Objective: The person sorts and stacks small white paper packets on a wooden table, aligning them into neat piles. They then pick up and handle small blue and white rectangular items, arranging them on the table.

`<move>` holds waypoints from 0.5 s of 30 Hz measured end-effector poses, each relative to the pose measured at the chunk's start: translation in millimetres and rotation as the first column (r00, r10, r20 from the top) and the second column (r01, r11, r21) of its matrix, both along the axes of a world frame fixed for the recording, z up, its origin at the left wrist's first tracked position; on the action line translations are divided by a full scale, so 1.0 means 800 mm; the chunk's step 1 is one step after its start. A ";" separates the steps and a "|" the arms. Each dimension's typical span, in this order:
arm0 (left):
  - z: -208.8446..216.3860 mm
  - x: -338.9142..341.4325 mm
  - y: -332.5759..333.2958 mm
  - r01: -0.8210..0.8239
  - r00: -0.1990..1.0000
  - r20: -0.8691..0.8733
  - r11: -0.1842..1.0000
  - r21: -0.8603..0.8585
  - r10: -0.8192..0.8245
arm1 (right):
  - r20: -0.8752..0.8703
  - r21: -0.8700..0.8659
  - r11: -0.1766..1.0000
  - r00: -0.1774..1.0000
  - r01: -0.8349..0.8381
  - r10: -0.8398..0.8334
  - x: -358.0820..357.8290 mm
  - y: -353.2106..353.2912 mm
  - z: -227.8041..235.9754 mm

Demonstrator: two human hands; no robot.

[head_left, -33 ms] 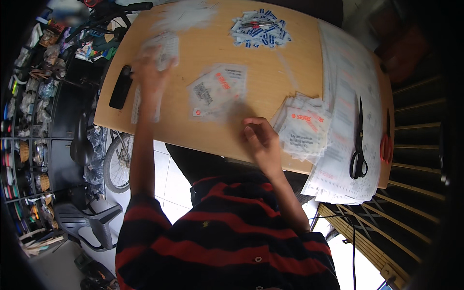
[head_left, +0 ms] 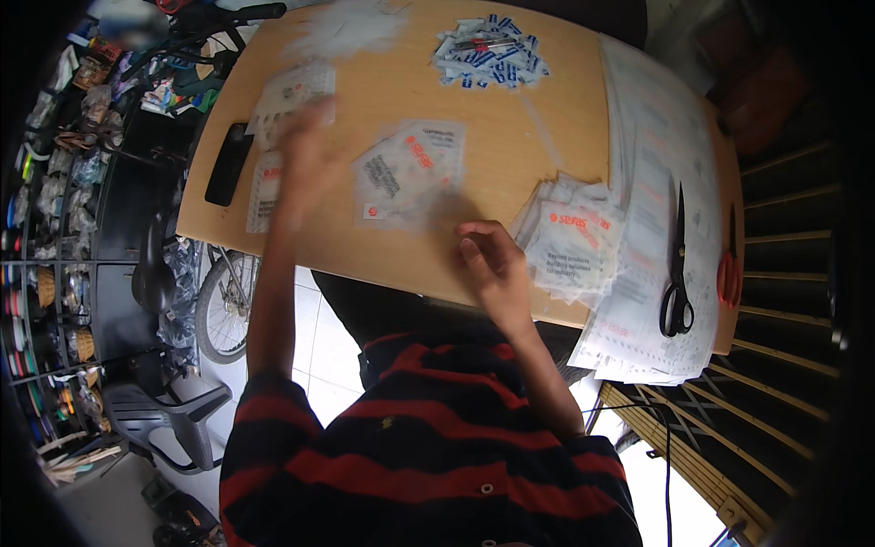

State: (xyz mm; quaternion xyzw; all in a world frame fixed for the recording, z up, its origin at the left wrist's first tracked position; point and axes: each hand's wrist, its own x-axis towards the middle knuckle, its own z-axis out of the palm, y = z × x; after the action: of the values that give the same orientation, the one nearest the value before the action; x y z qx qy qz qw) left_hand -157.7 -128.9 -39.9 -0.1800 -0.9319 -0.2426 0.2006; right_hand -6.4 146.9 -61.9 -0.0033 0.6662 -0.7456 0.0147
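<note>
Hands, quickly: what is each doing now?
Left hand: blurred, over clear packets; grip cannot be told.
Right hand: resting beside the packet stack, holding nothing.

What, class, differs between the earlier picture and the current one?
Nothing visibly changed. The left hand is by the clear packets at the table's left side, the right hand beside the packet stack, and the scissors lie on the paper sheets.

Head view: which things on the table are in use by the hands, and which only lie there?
In use: left hand, blurred, over left pouches; right hand beside pouch stack; middle pouch.
Lying about: phone, scissors, paper sheets, blue-white pile.
</note>
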 end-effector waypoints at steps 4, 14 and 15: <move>-0.001 0.080 0.076 0.110 0.985 0.146 0.989 -0.099 -0.095 | -0.007 -0.030 0.999 0.999 -0.040 0.040 0.001 0.003 0.004; 0.027 0.113 0.108 -0.177 0.984 0.101 0.898 0.403 0.148 | 0.006 -0.131 0.987 0.996 -0.091 0.092 0.005 0.010 0.012; 0.038 0.127 0.118 -0.174 0.983 0.020 0.889 0.423 0.183 | -0.016 -0.155 0.984 0.996 -0.089 0.087 0.003 0.008 0.016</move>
State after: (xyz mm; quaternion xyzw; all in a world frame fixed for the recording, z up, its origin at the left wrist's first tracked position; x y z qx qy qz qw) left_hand -56.1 -34.5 -9.6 -0.0483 -0.8677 -0.4174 0.2657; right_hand -4.0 152.9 -49.2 -0.0371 0.6055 -0.7938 0.0444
